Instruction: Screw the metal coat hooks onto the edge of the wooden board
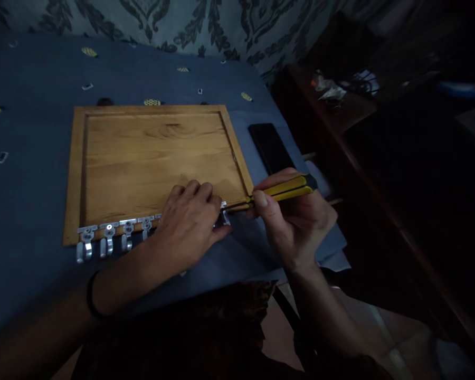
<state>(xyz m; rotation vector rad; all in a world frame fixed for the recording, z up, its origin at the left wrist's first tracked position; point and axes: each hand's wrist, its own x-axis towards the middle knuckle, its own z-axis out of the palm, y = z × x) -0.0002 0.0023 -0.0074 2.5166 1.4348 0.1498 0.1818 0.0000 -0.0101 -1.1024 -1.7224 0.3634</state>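
A framed wooden board [158,163] lies on the blue patterned cloth. Several silver metal hooks [110,229] line its near edge, from the left corner toward my left hand [192,224]. That hand rests over the near edge with fingers bent round the last hook [225,214] at the right, part of which it hides. My right hand [293,227] is closed on a yellow and black screwdriver [287,189], held nearly level. The screwdriver's shaft points left, and its tip is at that right-hand hook; the exact contact point cannot be made out.
A black phone-like slab [271,146] lies right of the board on the cloth [31,121]. Patterned fabric [198,24] stands behind. To the right runs a dark wooden edge [332,126] with a crumpled clear wrapper [330,91] and cables. The tiled floor shows below.
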